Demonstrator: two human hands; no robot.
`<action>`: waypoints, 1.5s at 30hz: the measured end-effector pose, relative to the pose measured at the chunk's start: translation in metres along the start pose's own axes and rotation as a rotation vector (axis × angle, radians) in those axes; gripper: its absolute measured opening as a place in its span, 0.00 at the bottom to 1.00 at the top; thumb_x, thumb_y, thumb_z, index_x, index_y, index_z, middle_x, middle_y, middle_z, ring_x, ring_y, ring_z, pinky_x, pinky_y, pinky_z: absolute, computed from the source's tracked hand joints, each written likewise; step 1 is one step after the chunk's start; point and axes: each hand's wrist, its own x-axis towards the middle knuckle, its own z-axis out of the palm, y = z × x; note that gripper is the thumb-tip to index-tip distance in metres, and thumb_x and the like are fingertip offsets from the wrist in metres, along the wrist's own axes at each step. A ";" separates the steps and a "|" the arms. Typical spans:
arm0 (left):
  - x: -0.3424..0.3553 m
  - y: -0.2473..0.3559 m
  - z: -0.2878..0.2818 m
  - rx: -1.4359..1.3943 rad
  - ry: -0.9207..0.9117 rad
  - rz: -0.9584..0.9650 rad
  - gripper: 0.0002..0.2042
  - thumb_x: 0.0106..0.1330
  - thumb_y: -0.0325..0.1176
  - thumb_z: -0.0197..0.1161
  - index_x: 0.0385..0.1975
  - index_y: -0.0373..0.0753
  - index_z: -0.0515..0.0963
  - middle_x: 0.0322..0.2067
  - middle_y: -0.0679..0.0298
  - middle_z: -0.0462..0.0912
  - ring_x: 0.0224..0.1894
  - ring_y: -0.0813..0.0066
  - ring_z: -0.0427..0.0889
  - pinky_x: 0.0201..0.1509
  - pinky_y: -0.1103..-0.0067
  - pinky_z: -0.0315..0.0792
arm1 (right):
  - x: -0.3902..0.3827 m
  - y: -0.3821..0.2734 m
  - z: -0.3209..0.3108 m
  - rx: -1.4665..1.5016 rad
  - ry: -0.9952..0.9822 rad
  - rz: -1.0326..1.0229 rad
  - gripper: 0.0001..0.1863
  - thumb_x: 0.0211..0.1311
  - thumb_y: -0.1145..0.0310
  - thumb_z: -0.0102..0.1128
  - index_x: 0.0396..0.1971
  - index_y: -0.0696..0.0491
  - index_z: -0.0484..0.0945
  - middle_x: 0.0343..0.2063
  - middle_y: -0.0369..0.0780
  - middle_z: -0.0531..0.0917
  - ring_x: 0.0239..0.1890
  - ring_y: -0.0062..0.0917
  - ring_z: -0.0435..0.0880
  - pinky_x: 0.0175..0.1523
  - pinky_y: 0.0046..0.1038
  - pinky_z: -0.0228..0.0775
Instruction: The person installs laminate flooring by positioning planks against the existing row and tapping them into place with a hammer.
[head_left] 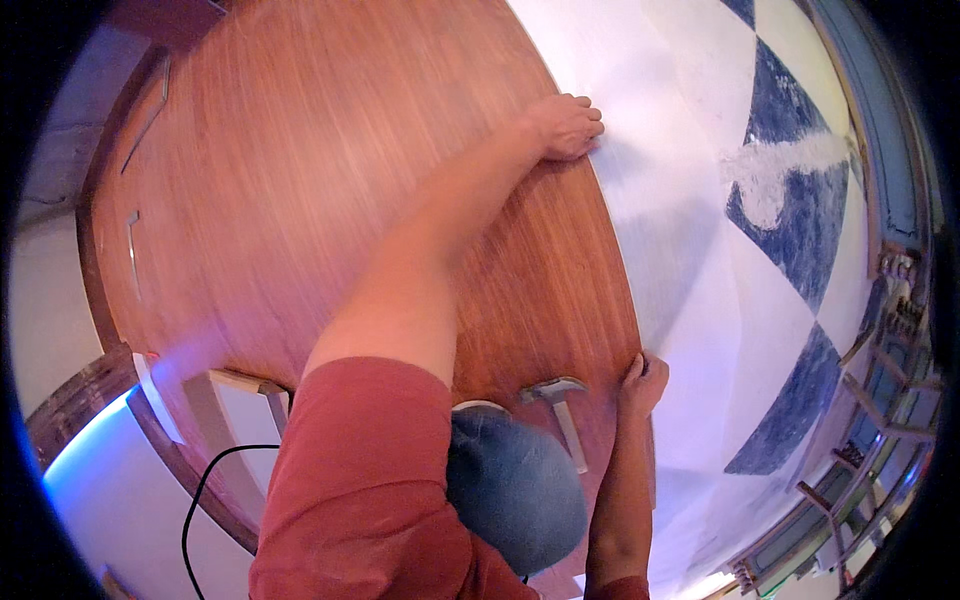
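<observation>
A large reddish-brown wood-grain panel (330, 180) fills the middle and left of the view, its right edge bowed by the lens. Far along that edge, my left hand (570, 127) has its fingers curled over the rim. Nearer to me, my right hand (645, 382) grips the same edge with bent fingers. What lies beneath the fingers of both hands is hidden. Between my knee and my right forearm, a hammer (567, 425) with a metal head and pale handle rests on the panel.
My blue-trousered knee (515, 495) is by the hammer. Two thin metal pieces, one a bent strip (132, 250), lie at the panel's left side. A black cable (190, 515) loops at lower left. Floor tiles (685, 330) are white and dark blue; wooden frames (885, 400) stand at far right.
</observation>
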 end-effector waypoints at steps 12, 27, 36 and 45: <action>-0.008 -0.005 0.025 -0.036 0.130 -0.094 0.09 0.69 0.39 0.59 0.36 0.44 0.84 0.42 0.58 0.84 0.51 0.54 0.80 0.57 0.61 0.75 | -0.019 -0.004 0.027 -0.097 0.269 0.110 0.08 0.67 0.71 0.56 0.37 0.56 0.84 0.37 0.48 0.85 0.44 0.48 0.80 0.55 0.46 0.72; -0.033 0.260 0.086 -0.200 -0.125 0.245 0.17 0.73 0.32 0.61 0.60 0.37 0.77 0.60 0.48 0.75 0.64 0.45 0.73 0.70 0.58 0.68 | -0.052 0.038 -0.016 0.321 0.215 0.494 0.14 0.68 0.67 0.51 0.47 0.56 0.80 0.53 0.49 0.81 0.61 0.46 0.76 0.69 0.46 0.65; -0.011 0.340 0.079 -0.075 -0.300 0.418 0.17 0.73 0.31 0.60 0.59 0.37 0.78 0.60 0.50 0.76 0.62 0.48 0.74 0.70 0.60 0.67 | -0.245 0.199 -0.076 -0.251 0.356 0.554 0.11 0.63 0.72 0.54 0.42 0.55 0.81 0.48 0.43 0.83 0.56 0.41 0.80 0.63 0.43 0.73; 0.002 0.365 0.103 -0.082 -0.282 0.392 0.12 0.73 0.36 0.61 0.47 0.36 0.80 0.46 0.51 0.81 0.52 0.45 0.76 0.60 0.57 0.69 | -0.254 0.233 -0.088 -0.221 0.122 0.519 0.09 0.57 0.68 0.58 0.36 0.52 0.82 0.41 0.41 0.82 0.49 0.37 0.81 0.55 0.40 0.75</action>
